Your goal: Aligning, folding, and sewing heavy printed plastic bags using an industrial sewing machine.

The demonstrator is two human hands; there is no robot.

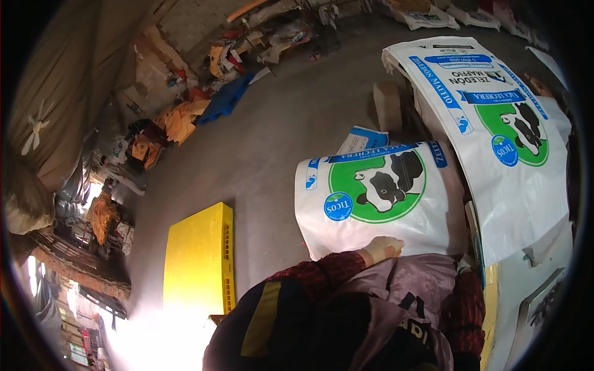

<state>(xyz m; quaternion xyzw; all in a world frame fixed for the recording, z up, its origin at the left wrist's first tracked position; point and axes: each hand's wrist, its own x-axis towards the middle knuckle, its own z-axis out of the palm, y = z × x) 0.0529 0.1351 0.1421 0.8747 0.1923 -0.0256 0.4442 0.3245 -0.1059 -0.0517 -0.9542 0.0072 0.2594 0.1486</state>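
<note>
In front of me lies a white woven feed sack (278, 185) (371, 232) printed with a cow's head on a green disc and blue bands. My left hand (383, 247), in a red and black plaid sleeve, is closed at the sack's near edge. Its fingertips are partly hidden. On the right a matching plaid sleeve (468, 309) reaches toward the sack's near right corner. My right hand (463, 264) barely shows there, and its fingers are hidden. A second, larger printed feed sack (495, 191) is spread out beside the first, to the right.
A yellow plastic pallet (195, 260) lies on the grey floor (260, 136) at the left. A brownish block (387, 105) stands behind the nearer sack. Orange scraps and a blue sheet (226, 99) lie along the far left wall. More sacks (427, 18) lie at the far right.
</note>
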